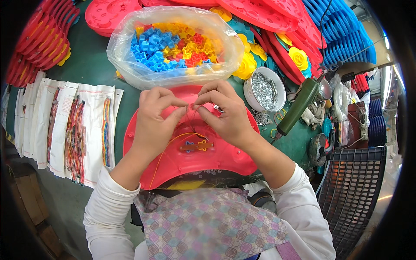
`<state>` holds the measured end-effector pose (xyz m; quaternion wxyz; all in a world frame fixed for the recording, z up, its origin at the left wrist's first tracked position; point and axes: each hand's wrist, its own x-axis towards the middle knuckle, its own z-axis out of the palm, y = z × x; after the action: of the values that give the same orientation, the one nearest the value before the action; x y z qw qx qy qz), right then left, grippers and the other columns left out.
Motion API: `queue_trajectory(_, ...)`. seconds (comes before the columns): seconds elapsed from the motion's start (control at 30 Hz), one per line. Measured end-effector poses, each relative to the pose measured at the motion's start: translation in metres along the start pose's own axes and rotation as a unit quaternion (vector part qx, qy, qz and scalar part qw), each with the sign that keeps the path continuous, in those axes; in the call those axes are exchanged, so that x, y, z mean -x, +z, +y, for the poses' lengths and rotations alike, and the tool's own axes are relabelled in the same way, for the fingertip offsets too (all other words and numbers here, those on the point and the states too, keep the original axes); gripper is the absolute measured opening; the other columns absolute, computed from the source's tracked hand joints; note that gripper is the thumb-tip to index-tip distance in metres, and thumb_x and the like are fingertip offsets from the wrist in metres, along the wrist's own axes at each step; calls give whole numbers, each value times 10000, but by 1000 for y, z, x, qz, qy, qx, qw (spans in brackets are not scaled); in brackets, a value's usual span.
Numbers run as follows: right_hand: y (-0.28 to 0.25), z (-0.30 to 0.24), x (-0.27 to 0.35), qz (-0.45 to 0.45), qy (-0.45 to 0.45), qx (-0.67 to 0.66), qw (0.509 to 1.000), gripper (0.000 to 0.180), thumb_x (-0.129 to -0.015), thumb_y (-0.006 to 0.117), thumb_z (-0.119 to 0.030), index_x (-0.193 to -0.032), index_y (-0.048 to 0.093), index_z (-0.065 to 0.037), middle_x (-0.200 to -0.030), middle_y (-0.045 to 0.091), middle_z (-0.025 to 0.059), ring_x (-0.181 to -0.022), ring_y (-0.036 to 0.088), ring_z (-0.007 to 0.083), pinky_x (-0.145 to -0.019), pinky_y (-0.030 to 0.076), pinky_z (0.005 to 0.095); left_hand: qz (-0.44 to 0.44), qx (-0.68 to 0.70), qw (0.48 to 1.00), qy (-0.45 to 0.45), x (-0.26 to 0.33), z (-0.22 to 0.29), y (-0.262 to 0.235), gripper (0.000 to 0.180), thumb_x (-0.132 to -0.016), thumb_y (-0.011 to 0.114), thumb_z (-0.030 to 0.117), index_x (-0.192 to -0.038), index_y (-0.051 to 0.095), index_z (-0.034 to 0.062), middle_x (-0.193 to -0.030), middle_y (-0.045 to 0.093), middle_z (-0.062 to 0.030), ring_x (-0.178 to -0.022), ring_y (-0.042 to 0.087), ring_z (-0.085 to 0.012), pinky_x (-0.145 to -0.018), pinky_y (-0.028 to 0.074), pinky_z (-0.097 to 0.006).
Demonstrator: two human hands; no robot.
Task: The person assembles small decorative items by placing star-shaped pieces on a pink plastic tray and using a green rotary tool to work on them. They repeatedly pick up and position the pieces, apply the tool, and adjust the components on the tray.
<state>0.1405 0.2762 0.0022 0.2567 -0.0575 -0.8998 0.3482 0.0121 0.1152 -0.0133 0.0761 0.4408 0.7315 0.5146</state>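
Note:
A curved red plastic shell [234,158] lies in front of me, its ribbed hollow side up. Above its upper half, my left hand [157,118] and my right hand [226,113] pinch thin dark wires [193,113] between thumb and fingers, the fingertips close together. The wire ends are too fine to make out. A narrow brown strip [197,147] crosses the middle of the shell, over a blue star-shaped piece [188,146] and a yellow one [202,145]. One yellow wire [167,146] curves over the shell to its lower left. A small silvery part [218,108] shows beside my right fingers.
Beyond the shell stands a plastic bag [119,52] of blue, yellow and red star pieces. To its right are a white bowl [249,93] of screws and a green electric screwdriver [299,106]. Wire bundles [76,134] lie on paper at left. Red shells [260,13] are piled behind.

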Motion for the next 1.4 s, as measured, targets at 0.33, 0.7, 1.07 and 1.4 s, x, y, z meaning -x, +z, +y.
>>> queue_trajectory(0.33, 3, -2, -5, 32, -70, 33, 996, 228, -762, 793, 15, -965, 730, -66, -1083, 640, 65, -1034, 606, 254, -881, 498, 367, -1, -13, 1000, 24, -1, 4, 1, 177, -802, 809, 71, -976, 778, 90, -975, 625, -62, -1034, 530, -266, -910, 458, -386)
queue_trajectory(0.7, 6, -3, 0, 18, -5, -34, 999, 184, -812, 740, 33, -983, 705, -24, -1068, 630, 92, -1006, 629, 267, -864, 522, 365, 25, 8, 989, 148, -5, 6, 3, 193, -791, 768, -8, -956, 691, 56, -957, 681, -80, -929, 612, -287, -823, 488, -390)
queue_trajectory(1.07, 7, -5, 9, -12, 66, -94, 993, 159, -862, 704, 42, -1010, 705, -13, -1104, 635, 83, -993, 641, 205, -836, 528, 317, 4, -1, 986, 166, -6, 1, 2, 230, -741, 743, -42, -932, 673, 65, -966, 649, -78, -938, 597, -288, -820, 479, -391)
queue_trajectory(1.4, 6, 0, 13, -25, 69, -108, 992, 131, -845, 736, 32, -964, 713, -18, -1055, 646, 73, -1002, 629, 188, -864, 510, 308, -35, 5, 989, 142, -6, 0, 0, 196, -757, 760, -18, -913, 673, 63, -960, 647, -79, -955, 596, -285, -846, 490, -391)
